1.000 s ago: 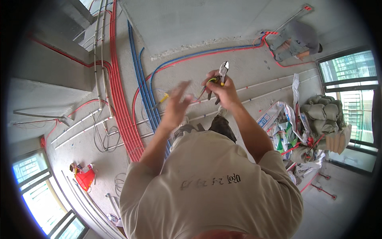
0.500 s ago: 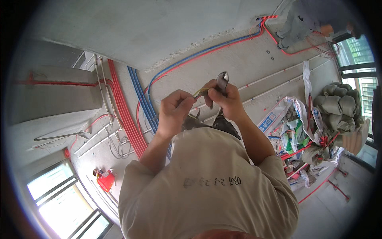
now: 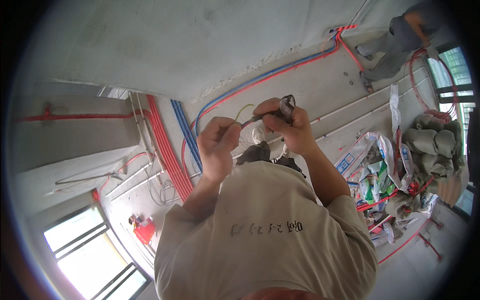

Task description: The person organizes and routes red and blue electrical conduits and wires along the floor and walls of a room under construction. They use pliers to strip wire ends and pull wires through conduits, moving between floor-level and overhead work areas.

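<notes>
In the head view, both forearms rise from the beige shirt (image 3: 265,235) at the lower edge and bend inward so that the two hands meet in front of the chest, above the concrete floor (image 3: 320,90). The left hand (image 3: 217,145) is curled, its fingers folded down and pressed against the thumb, pinching the end of a thin wire (image 3: 248,121); a yellowish strand of that wire arcs up between the two hands. The right hand (image 3: 290,127) is closed in a fist around a pair of pliers (image 3: 286,105), whose dark head sticks out above the knuckles, and the wire runs from the left fingers to just beneath that head; whether the pliers bite the wire I cannot tell. The right wrist is cocked toward the left hand, elbow out to the side. On the floor below, red conduits (image 3: 167,150) and blue conduits (image 3: 186,131) run side by side along the wall. Filled sacks (image 3: 432,142) and scattered packaging (image 3: 372,175) lie by the right edge of the floor, and another person (image 3: 400,40) stands at its far right corner.
</notes>
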Available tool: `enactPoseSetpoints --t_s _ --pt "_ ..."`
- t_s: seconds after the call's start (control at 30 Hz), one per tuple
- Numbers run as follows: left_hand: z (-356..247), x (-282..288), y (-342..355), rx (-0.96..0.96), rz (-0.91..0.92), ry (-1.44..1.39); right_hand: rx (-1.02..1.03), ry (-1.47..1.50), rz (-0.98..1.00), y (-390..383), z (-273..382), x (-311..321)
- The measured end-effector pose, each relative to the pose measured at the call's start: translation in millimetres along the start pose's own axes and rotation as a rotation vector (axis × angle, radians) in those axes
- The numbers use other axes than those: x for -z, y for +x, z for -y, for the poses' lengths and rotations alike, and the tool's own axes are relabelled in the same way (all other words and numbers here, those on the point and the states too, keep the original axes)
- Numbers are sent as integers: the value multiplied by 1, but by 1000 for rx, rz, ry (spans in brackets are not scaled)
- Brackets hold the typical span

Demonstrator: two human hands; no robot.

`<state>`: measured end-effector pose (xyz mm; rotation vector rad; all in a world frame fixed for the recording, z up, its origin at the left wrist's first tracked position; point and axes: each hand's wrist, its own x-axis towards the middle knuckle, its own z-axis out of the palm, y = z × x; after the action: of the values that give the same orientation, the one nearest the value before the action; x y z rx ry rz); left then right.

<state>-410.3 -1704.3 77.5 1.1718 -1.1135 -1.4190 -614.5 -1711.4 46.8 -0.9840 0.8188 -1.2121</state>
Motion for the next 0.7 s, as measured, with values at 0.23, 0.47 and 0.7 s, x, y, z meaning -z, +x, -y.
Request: enactPoseSetpoints --t_s 0.23,0.47,0.7 --pt "-20 36 58 -35 108 224 559 -922 12 60 28 -21" --pt "-27 52 84 194 238 51 894 -1522 304 96 43 -31" --pt "-40 47 87 300 366 -14 597 -1125 764 124 64 -11"
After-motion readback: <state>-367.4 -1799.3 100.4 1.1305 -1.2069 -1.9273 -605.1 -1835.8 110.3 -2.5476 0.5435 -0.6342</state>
